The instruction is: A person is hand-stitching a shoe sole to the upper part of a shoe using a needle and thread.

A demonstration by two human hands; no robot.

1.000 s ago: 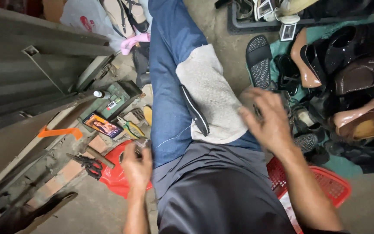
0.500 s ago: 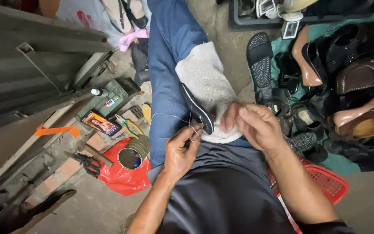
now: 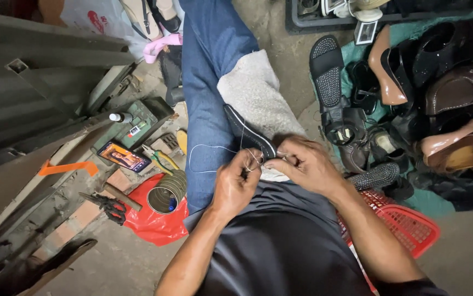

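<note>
Thread [image 3: 209, 151] loops left from my pinching left hand [image 3: 236, 183]; right hand [image 3: 305, 164] grips, I think, the black shoe [image 3: 250, 137], running upper-left.

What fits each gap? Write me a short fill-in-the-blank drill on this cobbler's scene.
1. Both hands, the left hand and the right hand, pinch a thin white ____ at the black shoe.
2. The shoe lies on a pale fleece cloth across the person's ____.
3. The metal can rests on a ____ plastic bag.

Missing words: thread; leg; red
</note>
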